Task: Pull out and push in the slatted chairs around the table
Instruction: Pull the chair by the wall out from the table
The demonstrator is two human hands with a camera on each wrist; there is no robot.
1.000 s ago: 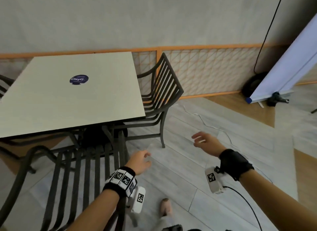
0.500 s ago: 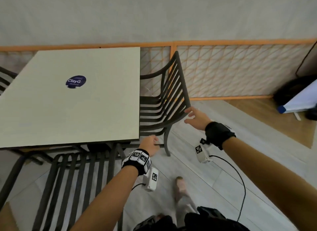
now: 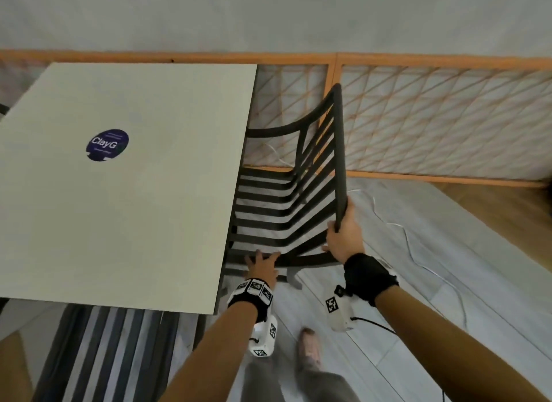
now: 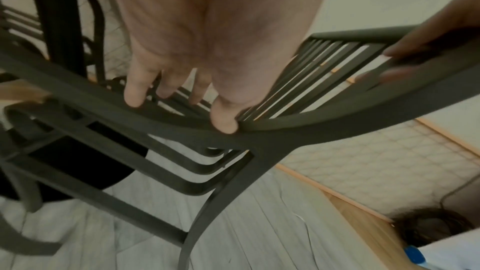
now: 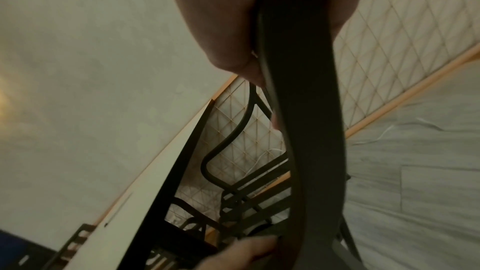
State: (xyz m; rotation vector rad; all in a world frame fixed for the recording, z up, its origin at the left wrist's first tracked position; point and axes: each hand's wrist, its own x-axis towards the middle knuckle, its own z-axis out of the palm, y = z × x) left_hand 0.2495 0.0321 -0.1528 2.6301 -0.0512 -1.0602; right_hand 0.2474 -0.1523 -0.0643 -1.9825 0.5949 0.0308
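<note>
A second slatted chair [image 3: 98, 354] shows its back low at the left, well away from both hands and partly under the bench [image 3: 128, 177], whose top carries a round blue ClayG sticker [image 3: 107, 144]. The left hand [image 3: 263, 265] reaches just past the bench's right edge, fingers spread and hooked over the near armrest of the dark slatted chair [image 3: 283, 198], thumb tip pressing the rail where arm meets back. To its right, the right hand [image 3: 343, 240] is curled round the near end of the chair's top rail. The chair sits tucked in, its seat partly under the bench top. The grasp looks complete, so the pull-out step seems about to start: it calls for drawing both hands evenly away from the bench, minding the white cable [image 3: 418, 246] on the floor beyond the right hand
</note>
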